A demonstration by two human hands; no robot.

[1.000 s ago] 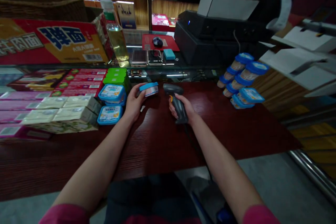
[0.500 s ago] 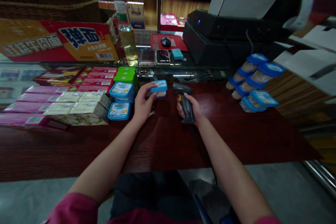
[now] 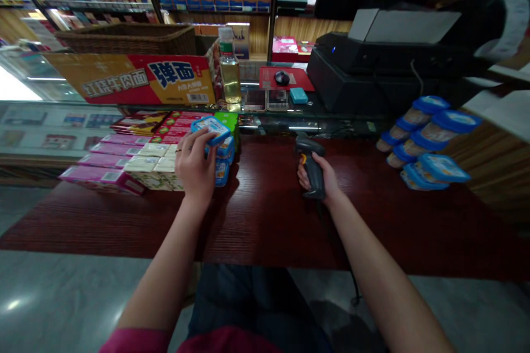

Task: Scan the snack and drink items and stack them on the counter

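Observation:
In the head view my left hand (image 3: 195, 162) is closed around a small plastic tub with a blue lid (image 3: 212, 129). It holds this tub over the other blue-lidded tubs (image 3: 222, 172), which are partly hidden behind my fingers. Whether the held tub touches those below, I cannot tell. My right hand (image 3: 327, 176) grips the handle of a black barcode scanner (image 3: 314, 168) with an orange trigger. The scanner's head points forward and left above the dark red table (image 3: 265, 220), and its cable hangs down toward me.
Cream cartons (image 3: 159, 168), purple boxes (image 3: 107, 174) and red boxes (image 3: 176, 124) stand in rows on the left. Round blue-lidded cups (image 3: 430, 127) and flat tubs (image 3: 441, 168) are stacked on the right. Behind are a noodle carton (image 3: 136, 80), an oil-coloured bottle (image 3: 230, 74) and a black printer (image 3: 385, 55).
My left hand has carried the tub leftward, from the middle of the table to above the tubs at the left. My right hand still holds the scanner. The view has shifted.

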